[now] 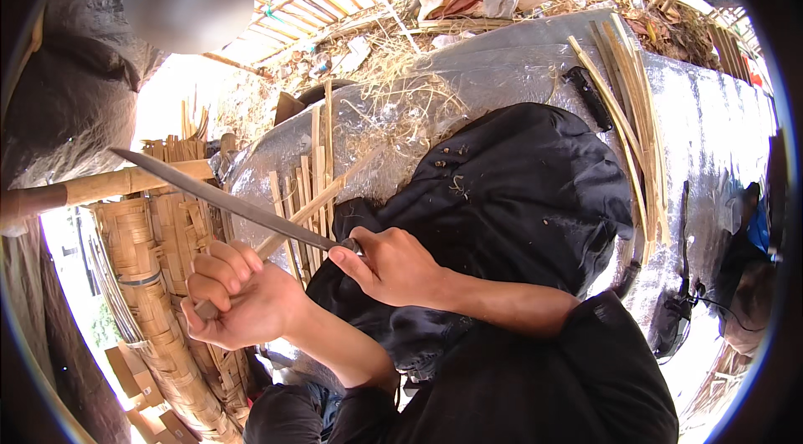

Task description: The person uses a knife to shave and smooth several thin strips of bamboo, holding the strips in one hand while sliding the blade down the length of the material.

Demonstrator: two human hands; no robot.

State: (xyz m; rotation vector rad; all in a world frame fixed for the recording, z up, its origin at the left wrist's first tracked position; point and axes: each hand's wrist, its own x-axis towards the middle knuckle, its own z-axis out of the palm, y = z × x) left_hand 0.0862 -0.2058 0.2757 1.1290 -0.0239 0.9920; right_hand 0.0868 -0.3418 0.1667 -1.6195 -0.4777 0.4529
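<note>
Black sleeve (611,364) bulging at four o'clock. Right hand (397,268), near six, clasping long-bladed knife (226,204) by handle, blade pointing toward ten. Left hand (242,297), eight o'clock, clenching bamboo strip (336,186), slanting beneath blade toward half past one. Seemingly shaving strip; next stroke likely calling for steady grip.

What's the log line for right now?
left hand: holds bamboo strip | right hand: holds long knife | nearby: more strips on silver sheet

Knife blade (230,204) is dk grey, strip (329,193) lt tan, cloth (519,193) blk, sheet (707,109) silvery, basketwork (130,235) tan w/ weave
</note>
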